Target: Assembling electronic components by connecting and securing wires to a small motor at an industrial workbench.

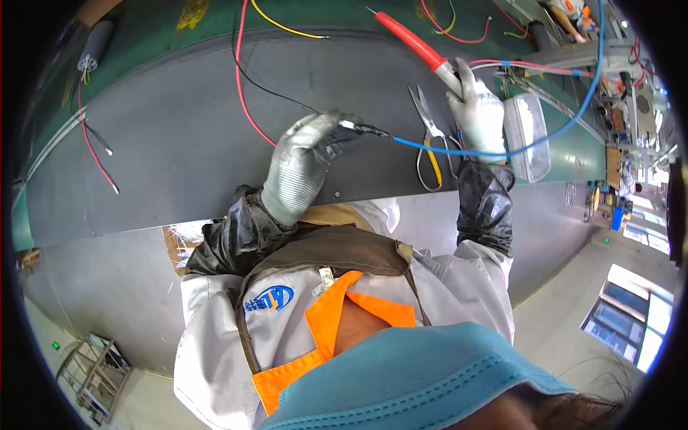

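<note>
Black-wrapped wire splice, in the head view, lies above the dark bench mat, at the fingertips of the gloved left hand, which is closed on its left end. Its long axis runs nearly crosswise, dipping slightly to the right into the blue cable. From the right hand it lies to the left and a little nearer the body, well apart; the left hand is nearer. The right hand grips the grey end of a red-bodied pointed tool, its tip angled away and leftward, above the yellow-handled scissors.
</note>
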Demonstrator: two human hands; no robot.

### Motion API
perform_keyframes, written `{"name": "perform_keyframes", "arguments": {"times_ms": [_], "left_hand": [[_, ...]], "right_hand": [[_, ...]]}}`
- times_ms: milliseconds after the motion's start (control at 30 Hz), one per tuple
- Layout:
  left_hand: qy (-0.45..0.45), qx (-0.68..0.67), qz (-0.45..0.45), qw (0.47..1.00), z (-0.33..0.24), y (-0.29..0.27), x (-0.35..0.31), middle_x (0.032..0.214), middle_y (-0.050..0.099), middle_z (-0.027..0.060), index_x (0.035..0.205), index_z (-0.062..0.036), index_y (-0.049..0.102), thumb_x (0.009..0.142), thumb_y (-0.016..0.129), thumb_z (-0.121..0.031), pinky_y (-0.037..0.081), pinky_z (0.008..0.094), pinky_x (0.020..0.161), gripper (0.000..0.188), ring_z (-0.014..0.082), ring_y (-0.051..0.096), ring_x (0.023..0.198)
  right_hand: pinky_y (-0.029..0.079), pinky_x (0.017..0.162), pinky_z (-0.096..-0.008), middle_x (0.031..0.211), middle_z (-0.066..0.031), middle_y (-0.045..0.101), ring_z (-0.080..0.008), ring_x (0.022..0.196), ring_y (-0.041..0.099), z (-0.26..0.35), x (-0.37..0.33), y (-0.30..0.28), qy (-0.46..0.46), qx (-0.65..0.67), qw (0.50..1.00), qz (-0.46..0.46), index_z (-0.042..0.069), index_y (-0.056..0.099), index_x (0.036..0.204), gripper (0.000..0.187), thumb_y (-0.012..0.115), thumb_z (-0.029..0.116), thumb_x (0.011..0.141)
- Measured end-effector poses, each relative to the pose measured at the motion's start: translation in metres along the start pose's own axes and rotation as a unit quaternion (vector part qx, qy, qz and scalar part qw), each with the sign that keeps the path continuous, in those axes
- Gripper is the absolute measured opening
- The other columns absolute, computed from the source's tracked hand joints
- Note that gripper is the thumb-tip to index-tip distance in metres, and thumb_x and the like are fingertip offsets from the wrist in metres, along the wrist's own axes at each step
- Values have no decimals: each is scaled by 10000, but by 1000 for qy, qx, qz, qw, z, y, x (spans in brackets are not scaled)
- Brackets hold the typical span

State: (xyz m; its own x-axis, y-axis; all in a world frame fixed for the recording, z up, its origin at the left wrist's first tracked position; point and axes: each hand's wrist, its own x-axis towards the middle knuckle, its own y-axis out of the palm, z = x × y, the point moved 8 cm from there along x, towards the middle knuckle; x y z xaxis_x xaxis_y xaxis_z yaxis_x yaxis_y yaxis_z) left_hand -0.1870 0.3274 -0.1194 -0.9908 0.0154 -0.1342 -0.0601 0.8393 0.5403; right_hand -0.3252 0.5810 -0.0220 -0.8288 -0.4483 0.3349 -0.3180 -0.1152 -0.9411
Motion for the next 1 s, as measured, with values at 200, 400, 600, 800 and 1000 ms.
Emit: {"name": "perform_keyframes", "arguments": {"times_ms": [200,400,600,800,1000], "left_hand": [[-44,-139,-23,989,-13,13,-7,1125,705,127,1164,37,668,1020,537,-217,507,349,947,320,195,662,1037],[-71,-170,0,983,-1,13,-8,1020,725,130,1098,48,689,1003,578,-200,525,321,920,288,198,687,976],[-82,-175,11,981,-10,21,-11,1003,730,136,1103,50,686,1000,593,-198,541,322,889,284,201,706,922],[-66,-213,-8,975,-18,15,-13,1081,722,136,1137,40,671,1001,594,-192,538,308,899,280,195,694,976],[-25,-200,-8,980,-19,20,-6,1160,684,134,1142,24,659,1008,579,-204,538,319,885,276,213,674,1033]], "right_hand": [[571,710,-438,979,-113,679,-315,850,694,42,10,-16,-11,49,997,-55,209,597,1340,556,745,221,804],[541,864,-303,1131,-121,720,-194,967,694,20,19,54,86,280,944,152,82,607,1352,500,695,208,876],[506,698,-201,1133,-16,700,-37,881,613,26,82,71,179,512,811,219,20,637,1338,374,620,193,1007],[504,896,-206,1189,-53,701,-76,975,645,48,157,103,95,555,786,256,-44,613,1337,409,665,53,943],[535,879,-283,1100,-86,744,-152,950,695,54,179,96,12,404,900,164,30,711,1210,349,732,146,882]]}}
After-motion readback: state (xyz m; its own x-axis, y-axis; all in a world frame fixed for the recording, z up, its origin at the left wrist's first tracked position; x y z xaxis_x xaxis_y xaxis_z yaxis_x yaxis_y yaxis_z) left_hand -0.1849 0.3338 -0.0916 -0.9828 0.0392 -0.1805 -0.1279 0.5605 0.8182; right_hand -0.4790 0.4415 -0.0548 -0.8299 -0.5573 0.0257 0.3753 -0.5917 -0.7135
